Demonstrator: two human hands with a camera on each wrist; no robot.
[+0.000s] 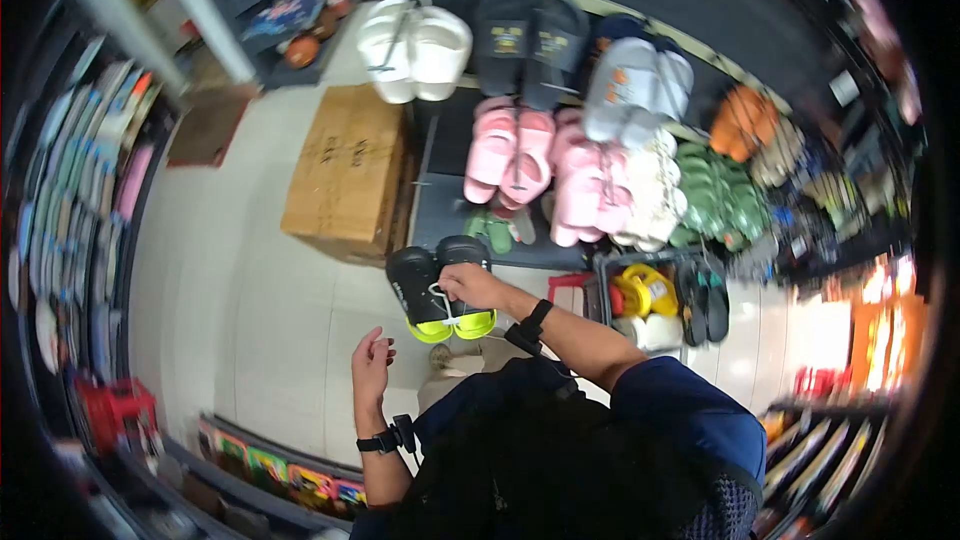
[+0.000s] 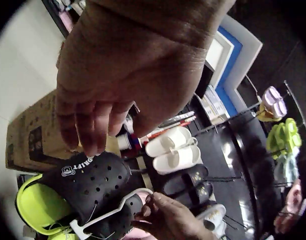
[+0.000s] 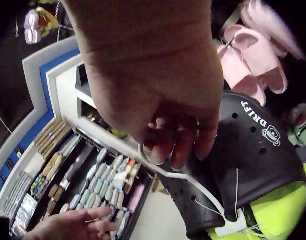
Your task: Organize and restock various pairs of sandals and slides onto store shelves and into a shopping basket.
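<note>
A pair of black clogs (image 1: 412, 280) with bright yellow-green linings hangs from a white plastic hanger (image 3: 180, 175). My right hand (image 1: 474, 286) grips the hanger's hooked end, its fingers curled, with the clogs just below. White lettering reading DRIFT shows on one clog (image 3: 265, 145) in the right wrist view. To the left of the clogs, my left hand (image 1: 371, 364) is held in the air with loosely bent fingers and nothing in it. In the left wrist view that hand (image 2: 128, 75) overlaps the clogs' upper edge.
A cardboard box (image 1: 345, 170) stands on the floor beyond the clogs. Racks of pink slippers (image 1: 510, 150), white slippers (image 1: 412, 45) and green slippers (image 1: 720, 195) line the far side. A dark basket (image 1: 600, 295) with footwear sits to the right. Packed shelves (image 1: 80, 180) run along the left.
</note>
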